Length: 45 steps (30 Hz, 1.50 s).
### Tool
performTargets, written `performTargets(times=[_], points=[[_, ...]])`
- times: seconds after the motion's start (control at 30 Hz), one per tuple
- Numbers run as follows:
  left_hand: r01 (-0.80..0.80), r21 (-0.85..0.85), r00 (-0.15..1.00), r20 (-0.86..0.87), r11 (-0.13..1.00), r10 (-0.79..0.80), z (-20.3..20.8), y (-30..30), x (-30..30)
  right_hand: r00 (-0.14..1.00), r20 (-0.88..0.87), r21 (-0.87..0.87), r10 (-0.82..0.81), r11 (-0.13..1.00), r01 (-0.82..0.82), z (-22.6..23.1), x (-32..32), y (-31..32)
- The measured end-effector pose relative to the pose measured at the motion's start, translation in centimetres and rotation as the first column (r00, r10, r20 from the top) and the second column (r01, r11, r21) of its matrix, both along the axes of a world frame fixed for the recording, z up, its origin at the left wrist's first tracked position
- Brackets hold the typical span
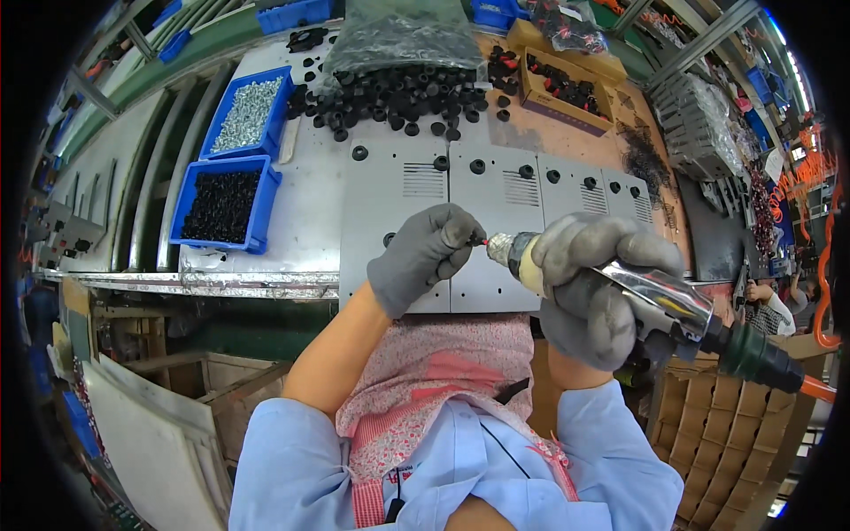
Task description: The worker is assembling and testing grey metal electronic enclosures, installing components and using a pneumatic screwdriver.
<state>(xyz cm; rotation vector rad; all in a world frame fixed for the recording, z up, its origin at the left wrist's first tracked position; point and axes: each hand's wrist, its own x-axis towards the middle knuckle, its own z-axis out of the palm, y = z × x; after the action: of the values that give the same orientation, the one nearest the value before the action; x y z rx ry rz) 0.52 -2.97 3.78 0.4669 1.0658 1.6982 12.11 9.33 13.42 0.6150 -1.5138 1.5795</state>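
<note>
My right hand [593,283], in a grey glove, wraps round a silver pneumatic screwdriver [668,301] with a dark rear end. Its nose is wrapped in something pale and points left. At that tip, my gloved left hand [423,255] pinches a small black piece [478,240] between thumb and finger, with a speck of red beside it. Whether it is a screw is too small to tell. Both hands are above the near edge of grey slotted metal panels [478,212], laid side by side. Black rubber feet [478,166] sit on the panels, some behind my hands.
Beyond the panels lies a heap of black rubber feet [398,97] by a clear plastic bag [398,35]. Blue bins of silver screws [248,115] and small black parts [221,205] stand left. A cardboard box [567,93] is back right. An orange hose [816,388] trails from the screwdriver.
</note>
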Motion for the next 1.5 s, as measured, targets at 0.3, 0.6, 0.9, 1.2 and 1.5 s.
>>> performTargets(times=[0.3,0.6,0.9,1.2,1.5], points=[[-0.462,-0.075,0.425,-0.893,0.884,0.146,-4.1,2.4,-8.2,0.988,0.009,-0.095,-0.157,0.983,0.157,-0.2,-1.0,1.2],[-0.568,-0.235,0.178,-0.971,0.789,-0.16,-5.4,5.5,-10.2,0.958,0.249,-0.233,-0.142,0.951,0.202,-2.9,-7.6,2.8],[-0.618,-0.223,0.136,-0.975,0.754,-0.177,-5.5,6.0,-10.1,0.911,0.373,-0.225,-0.177,0.935,0.274,-6.6,-16.5,4.0],[-0.602,-0.266,0.176,-0.964,0.753,-0.2,-5.3,6.2,-10.6,0.864,0.501,-0.272,-0.042,0.941,0.203,-8.0,-17.9,5.3],[-0.64,-0.212,0.157,-0.977,0.738,-0.145,-5.7,6.4,-10.5,0.914,0.401,-0.318,-0.065,0.925,0.206,-4.0,-15.1,3.8]])
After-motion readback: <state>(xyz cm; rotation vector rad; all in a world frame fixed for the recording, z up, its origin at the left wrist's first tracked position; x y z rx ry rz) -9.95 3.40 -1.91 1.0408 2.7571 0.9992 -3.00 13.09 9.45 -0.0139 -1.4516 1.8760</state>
